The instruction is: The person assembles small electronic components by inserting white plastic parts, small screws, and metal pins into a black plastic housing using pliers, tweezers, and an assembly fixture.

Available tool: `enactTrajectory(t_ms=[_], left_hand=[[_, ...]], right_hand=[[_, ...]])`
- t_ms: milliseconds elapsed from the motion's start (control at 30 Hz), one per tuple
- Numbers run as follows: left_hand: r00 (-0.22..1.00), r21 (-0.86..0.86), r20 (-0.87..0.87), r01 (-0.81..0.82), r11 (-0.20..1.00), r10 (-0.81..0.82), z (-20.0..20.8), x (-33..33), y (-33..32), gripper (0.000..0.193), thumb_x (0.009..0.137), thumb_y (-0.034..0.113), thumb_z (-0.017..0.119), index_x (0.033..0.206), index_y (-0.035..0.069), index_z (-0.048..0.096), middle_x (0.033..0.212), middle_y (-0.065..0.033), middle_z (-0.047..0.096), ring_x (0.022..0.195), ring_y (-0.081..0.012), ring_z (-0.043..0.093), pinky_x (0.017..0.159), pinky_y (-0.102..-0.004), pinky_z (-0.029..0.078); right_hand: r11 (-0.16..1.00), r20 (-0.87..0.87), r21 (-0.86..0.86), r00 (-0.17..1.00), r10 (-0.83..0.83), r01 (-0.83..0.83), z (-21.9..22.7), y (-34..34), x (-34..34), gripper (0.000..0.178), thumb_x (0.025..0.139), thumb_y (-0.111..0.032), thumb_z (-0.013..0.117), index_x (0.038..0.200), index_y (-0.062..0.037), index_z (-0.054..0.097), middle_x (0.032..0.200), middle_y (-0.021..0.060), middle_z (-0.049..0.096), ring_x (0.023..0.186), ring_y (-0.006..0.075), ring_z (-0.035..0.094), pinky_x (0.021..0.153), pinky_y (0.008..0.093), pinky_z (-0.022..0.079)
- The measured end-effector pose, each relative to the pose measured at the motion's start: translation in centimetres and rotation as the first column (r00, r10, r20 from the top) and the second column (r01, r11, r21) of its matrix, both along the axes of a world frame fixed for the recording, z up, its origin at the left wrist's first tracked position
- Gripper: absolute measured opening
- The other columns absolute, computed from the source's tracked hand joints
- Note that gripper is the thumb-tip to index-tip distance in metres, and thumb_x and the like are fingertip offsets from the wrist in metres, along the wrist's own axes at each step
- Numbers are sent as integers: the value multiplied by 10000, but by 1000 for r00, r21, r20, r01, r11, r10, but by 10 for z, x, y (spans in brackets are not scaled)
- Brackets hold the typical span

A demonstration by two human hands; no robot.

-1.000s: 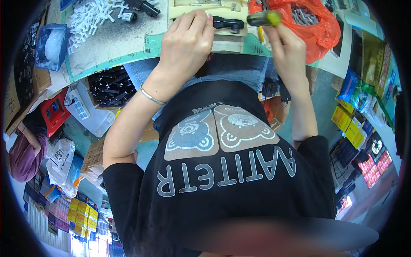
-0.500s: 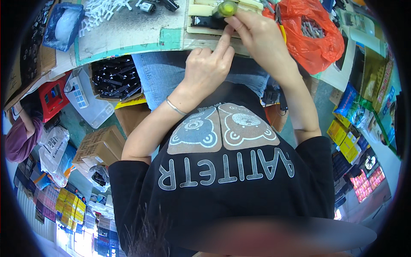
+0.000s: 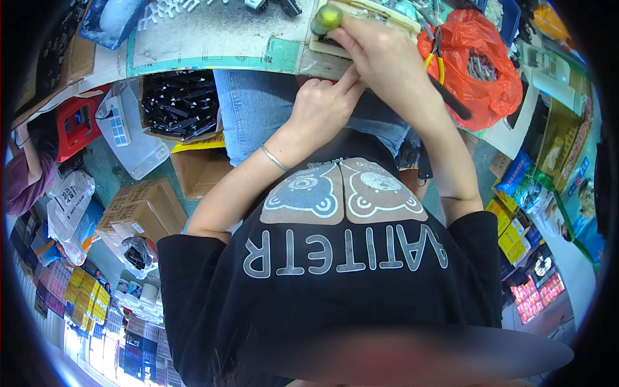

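Observation:
My right hand [image 3: 387, 55] is closed around a screwdriver [image 3: 329, 17] with a clear yellow-green handle, seen from its butt end. It is over a cream tray-like fixture [image 3: 317, 45] at the table's front edge. Just below and left of it is my left hand [image 3: 322, 106], its fingers curled and the index finger reaching under the right hand. Those fingertips are hidden, so what they grip does not show. A long black strip [image 3: 456, 105] sticks out beyond my right wrist, beside a red plastic bag [image 3: 493, 97]; what holds it is hidden.
Pliers [image 3: 437, 58] with yellow handles lie by the red bag of small grey parts. White plastic pieces [image 3: 169, 9] and a blue bin [image 3: 113, 19] are on the table's left. Below stands a box of black parts [image 3: 180, 106]. Another person's arm [image 3: 32, 158] shows far left.
The view has shifted, and the black strip that lay in the fixture no longer shows there. A black strip now projects past my right wrist. My left index finger has moved under the right hand.

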State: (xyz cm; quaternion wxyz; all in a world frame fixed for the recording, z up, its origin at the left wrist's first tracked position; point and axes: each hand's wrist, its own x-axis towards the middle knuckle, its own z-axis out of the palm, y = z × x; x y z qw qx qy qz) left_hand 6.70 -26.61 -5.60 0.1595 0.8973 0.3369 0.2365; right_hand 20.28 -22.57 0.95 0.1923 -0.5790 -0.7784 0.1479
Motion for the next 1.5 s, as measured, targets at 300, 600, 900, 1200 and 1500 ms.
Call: enactTrajectory(t_ms=[300,600,900,1200,1500], left_hand=[[991,-123,131,58,991,-41,17,1,16,61,659,32,555,718,44,562,1192,-71,582,526,-205,596,514,-315,485],[976,-55,208,81,995,-68,42,12,48,196,682,50,631,876,66,606,1080,-57,588,828,-222,599,622,-332,472],[975,29,134,177,984,-179,35,21,69,275,737,131,669,985,49,582,1019,-82,599,983,-260,545,846,-369,402],[705,-726,663,521,449,253,49,15,60,263,911,148,575,1113,-19,574,958,-41,572,804,-102,567,712,-230,458],[733,-765,631,530,366,255,56,16,50,299,877,133,621,1142,-2,603,1033,-68,624,910,-115,593,777,-221,476]], right_hand=[[989,-181,69,977,-117,131,-1,4,11,214,912,-234,506,914,-35,585,764,174,622,728,363,608,600,427,471],[513,217,84,486,-846,854,6,-54,174,408,901,-261,487,1189,23,433,954,285,614,911,425,598,772,482,457],[928,160,157,918,-362,338,6,-61,123,118,771,-125,634,850,-38,644,923,118,603,904,292,571,808,415,431],[965,324,233,925,-196,123,-25,-48,99,105,691,-145,688,776,-103,645,884,2,566,904,174,517,820,356,332],[910,7,394,989,-145,130,50,-44,71,128,663,-148,705,766,-155,631,930,-37,583,923,156,512,838,344,285]])
